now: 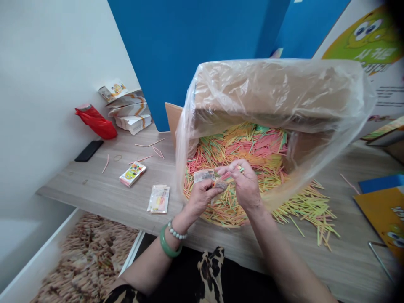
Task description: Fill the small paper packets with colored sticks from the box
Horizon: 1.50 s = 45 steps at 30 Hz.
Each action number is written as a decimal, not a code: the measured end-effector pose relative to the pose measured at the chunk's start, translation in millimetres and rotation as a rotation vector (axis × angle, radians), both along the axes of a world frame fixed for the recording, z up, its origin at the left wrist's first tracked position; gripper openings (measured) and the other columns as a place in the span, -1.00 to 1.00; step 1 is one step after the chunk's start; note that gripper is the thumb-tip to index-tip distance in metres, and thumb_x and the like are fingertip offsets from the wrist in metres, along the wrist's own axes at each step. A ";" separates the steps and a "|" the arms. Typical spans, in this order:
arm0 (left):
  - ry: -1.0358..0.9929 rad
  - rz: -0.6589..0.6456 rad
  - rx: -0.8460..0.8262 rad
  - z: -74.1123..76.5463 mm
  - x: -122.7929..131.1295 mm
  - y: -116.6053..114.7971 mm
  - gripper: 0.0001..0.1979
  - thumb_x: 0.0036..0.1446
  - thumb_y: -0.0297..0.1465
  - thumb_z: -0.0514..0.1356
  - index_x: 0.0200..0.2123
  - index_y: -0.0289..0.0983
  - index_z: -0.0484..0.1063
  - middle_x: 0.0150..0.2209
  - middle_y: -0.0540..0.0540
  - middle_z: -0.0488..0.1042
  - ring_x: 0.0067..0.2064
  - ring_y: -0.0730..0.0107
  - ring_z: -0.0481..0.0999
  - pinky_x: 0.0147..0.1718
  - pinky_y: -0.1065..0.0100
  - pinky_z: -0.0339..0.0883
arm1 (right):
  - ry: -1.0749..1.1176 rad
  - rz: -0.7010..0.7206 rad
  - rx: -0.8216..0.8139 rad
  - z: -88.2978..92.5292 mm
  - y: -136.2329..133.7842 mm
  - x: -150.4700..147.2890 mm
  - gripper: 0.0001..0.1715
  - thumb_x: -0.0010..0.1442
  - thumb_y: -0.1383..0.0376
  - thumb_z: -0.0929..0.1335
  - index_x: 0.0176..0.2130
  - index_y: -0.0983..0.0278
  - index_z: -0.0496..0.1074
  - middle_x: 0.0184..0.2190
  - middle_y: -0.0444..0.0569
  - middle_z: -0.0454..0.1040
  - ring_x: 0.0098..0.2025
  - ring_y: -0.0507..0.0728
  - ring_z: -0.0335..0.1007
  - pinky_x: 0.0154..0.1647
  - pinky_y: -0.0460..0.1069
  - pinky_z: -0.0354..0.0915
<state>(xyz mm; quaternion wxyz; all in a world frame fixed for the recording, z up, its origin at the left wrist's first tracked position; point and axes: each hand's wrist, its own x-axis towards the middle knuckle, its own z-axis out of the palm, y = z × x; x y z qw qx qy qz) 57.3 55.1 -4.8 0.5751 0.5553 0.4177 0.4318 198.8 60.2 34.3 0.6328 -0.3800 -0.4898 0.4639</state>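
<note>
While the left hand (202,197) pinched a packet (220,184) over the pile (252,145), the right hand (245,185) held a few sticks (241,169), their long axis roughly sideways; the packet was just left of the right hand; the left, touching it, was nearer.

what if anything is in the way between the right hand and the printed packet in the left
Nothing visible: the right hand, holding thin coloured sticks, is right beside the printed packet in the left hand; whether they touch is unclear.
</note>
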 end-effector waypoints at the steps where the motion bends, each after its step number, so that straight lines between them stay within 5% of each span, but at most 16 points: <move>1: 0.001 0.003 -0.003 0.8 -0.8 -0.5 -0.61 0.00 -0.17 0.35 -0.61 -0.28 0.30 -0.58 0.09 0.14 -0.47 0.51 0.09 -0.47 0.37 -0.04 | -0.012 0.016 -0.009 -0.9 -0.5 1.7 -0.83 0.28 0.15 0.36 -0.29 0.15 0.30 -0.39 -0.13 0.61 -0.16 0.18 0.58 0.08 0.19 0.36; 8: 0.054 0.040 0.037 -2.8 -2.2 -0.1 -0.61 0.05 -0.18 0.32 -0.62 -0.27 0.27 -0.57 0.09 0.12 -0.47 0.50 0.09 -0.45 0.36 -0.05 | -0.139 0.022 -0.072 5.4 -3.8 9.6 -0.83 0.25 0.15 0.36 -0.33 0.14 0.33 -0.34 -0.11 0.63 -0.17 0.19 0.56 0.05 0.19 0.35; 15: 0.296 0.120 0.342 -12.5 -5.8 4.2 -0.63 0.12 -0.34 0.32 -0.65 -0.24 0.30 -0.58 0.05 0.23 -0.46 0.42 0.18 -0.39 0.33 0.08 | -0.165 0.034 -0.087 3.3 -3.7 6.6 -0.81 0.24 0.12 0.36 -0.31 0.15 0.31 -0.39 -0.12 0.63 -0.25 0.17 0.56 -0.05 0.14 0.38; 20: 0.361 0.040 0.429 -13.0 -6.1 5.4 -0.63 0.17 -0.34 0.29 -0.64 -0.23 0.30 -0.56 0.04 0.26 -0.45 0.40 0.24 -0.36 0.32 0.14 | -0.179 0.053 -0.107 3.5 -1.8 7.3 -0.80 0.23 0.12 0.37 -0.30 0.16 0.31 -0.40 -0.11 0.63 -0.29 0.16 0.55 -0.10 0.11 0.38; 25: 0.242 -0.077 0.332 -11.9 -7.3 3.9 -0.63 0.22 -0.29 0.24 -0.63 -0.24 0.36 -0.56 0.02 0.28 -0.43 0.38 0.27 -0.36 0.31 0.15 | -0.148 0.037 -0.110 2.6 -0.3 6.7 -0.80 0.23 0.13 0.36 -0.31 0.15 0.29 -0.42 -0.13 0.62 -0.27 0.17 0.56 -0.12 0.10 0.39; 33: 0.098 -0.080 -0.044 -9.3 -8.3 0.1 -0.69 0.03 -0.24 0.31 -0.60 -0.28 0.35 -0.58 0.07 0.21 -0.51 0.48 0.16 -0.49 0.37 0.00 | -0.017 -0.052 -0.047 8.0 -3.7 -2.9 -0.82 0.26 0.15 0.35 -0.27 0.15 0.26 -0.41 -0.13 0.62 -0.32 0.14 0.57 -0.19 0.07 0.39; 39: 0.094 -0.066 -0.044 -5.7 -5.7 0.1 -0.63 -0.03 -0.21 0.33 -0.63 -0.28 0.26 -0.59 0.08 0.14 -0.49 0.51 0.12 -0.49 0.39 -0.03 | 0.003 -0.049 -0.033 9.5 -8.7 -7.1 -0.79 0.25 0.13 0.37 -0.26 0.16 0.27 -0.38 -0.12 0.64 -0.31 0.14 0.57 -0.17 0.06 0.38; 45: 0.041 -0.050 -0.051 -6.6 -7.4 -1.7 -0.60 -0.01 -0.14 0.35 -0.61 -0.29 0.33 -0.58 0.08 0.17 -0.48 0.51 0.15 -0.48 0.39 -0.01 | -0.146 0.064 -0.209 -1.1 -9.1 -1.6 -0.76 0.17 0.10 0.39 -0.36 0.18 0.33 -0.31 -0.07 0.64 -0.27 0.14 0.52 -0.18 0.04 0.35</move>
